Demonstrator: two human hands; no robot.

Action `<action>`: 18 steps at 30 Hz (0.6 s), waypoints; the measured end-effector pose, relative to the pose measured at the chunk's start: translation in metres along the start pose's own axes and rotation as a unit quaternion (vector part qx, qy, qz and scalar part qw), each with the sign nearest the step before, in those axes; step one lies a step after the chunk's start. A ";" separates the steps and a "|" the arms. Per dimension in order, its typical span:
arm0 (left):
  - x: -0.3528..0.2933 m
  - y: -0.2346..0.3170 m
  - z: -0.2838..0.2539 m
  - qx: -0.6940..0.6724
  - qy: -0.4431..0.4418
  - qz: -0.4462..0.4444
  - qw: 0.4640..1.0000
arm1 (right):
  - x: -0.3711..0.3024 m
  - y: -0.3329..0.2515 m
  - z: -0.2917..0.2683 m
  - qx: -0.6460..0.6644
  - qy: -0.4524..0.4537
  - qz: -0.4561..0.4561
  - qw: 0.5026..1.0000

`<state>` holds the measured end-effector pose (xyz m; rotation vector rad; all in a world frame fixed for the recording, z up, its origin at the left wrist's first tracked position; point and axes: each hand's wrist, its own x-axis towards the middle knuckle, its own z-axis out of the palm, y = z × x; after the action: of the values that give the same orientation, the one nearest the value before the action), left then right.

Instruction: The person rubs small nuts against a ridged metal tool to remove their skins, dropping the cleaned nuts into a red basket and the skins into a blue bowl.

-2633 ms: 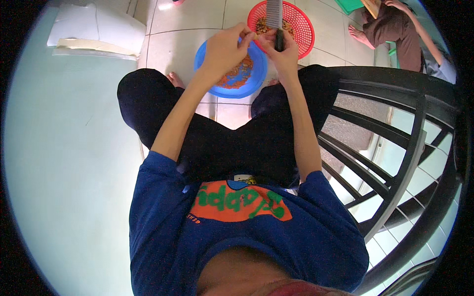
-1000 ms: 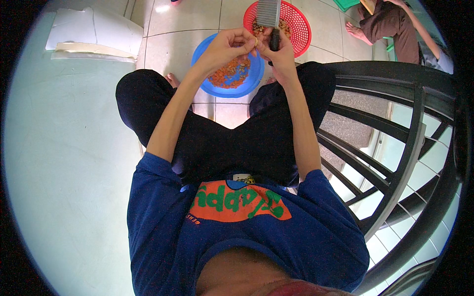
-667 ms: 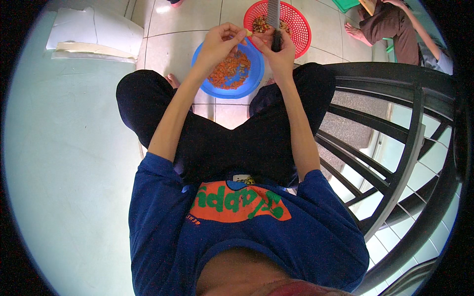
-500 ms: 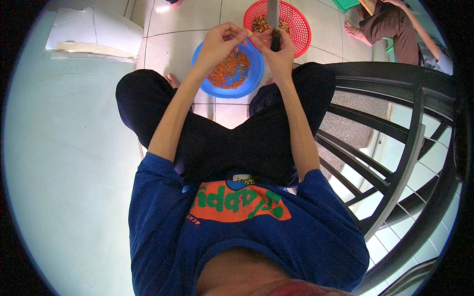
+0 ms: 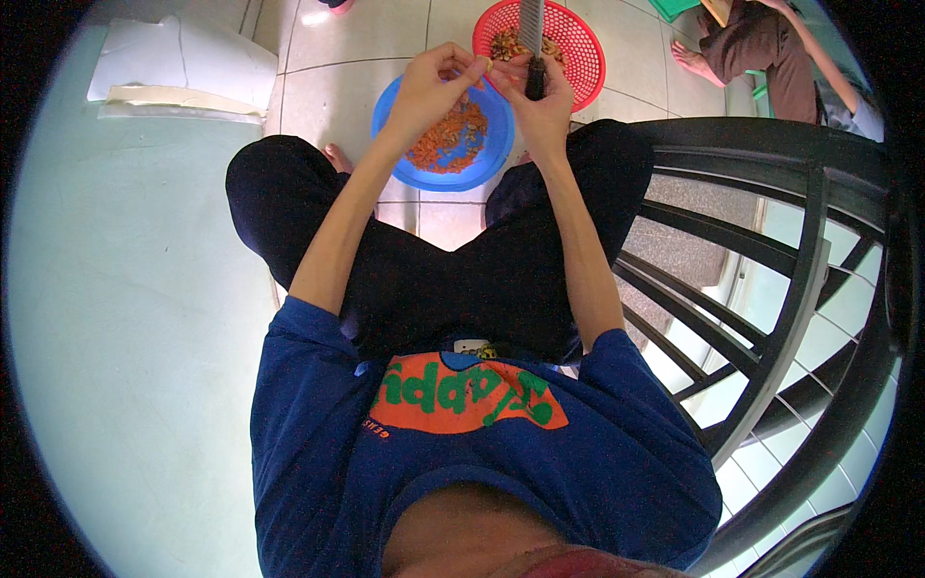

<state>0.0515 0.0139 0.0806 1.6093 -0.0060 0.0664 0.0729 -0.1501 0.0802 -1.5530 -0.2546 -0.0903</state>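
Observation:
Over a blue basin (image 5: 453,182), my left hand (image 5: 434,87) pinches a small pale yellowish piece (image 5: 488,65) between thumb and fingers. My right hand (image 5: 545,116) is closed round the black handle of a knife (image 5: 531,31), whose grey, ridged-looking blade points away from me. Its fingertips meet the left ones at the pale piece. Small orange bits (image 5: 436,146), mixed with some brownish ones, lie in the basin. Just beyond, a red colander (image 5: 590,69) holds brown and yellowish pieces (image 5: 506,44), partly covered by the blade. What exactly the pale piece is, I cannot tell.
Black metal railing (image 5: 732,144) curves along my right side. A pale wall-like surface (image 5: 125,289) fills the left, with white sheets (image 5: 183,77) at its far end. Another person's brown-trousered leg (image 5: 761,48) and bare foot are at the far right, near green plastic stools.
Both hands stay almost in place, with only slight finger movement around the pale piece. The knife has tilted or shifted very slightly left. Basin and colander look the same.

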 end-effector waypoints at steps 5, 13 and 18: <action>0.000 -0.001 0.000 0.004 0.005 -0.013 1.000 | 0.001 0.003 0.000 0.012 -0.002 0.010 1.000; -0.002 0.003 0.000 -0.014 -0.006 -0.054 0.998 | 0.001 0.004 -0.001 0.007 -0.007 0.011 1.000; -0.004 0.007 -0.004 -0.055 -0.041 -0.115 0.991 | 0.000 0.001 0.000 -0.003 0.000 -0.001 1.000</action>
<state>0.0475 0.0177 0.0878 1.4911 0.1114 -0.1761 0.0735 -0.1499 0.0798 -1.5586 -0.2569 -0.0929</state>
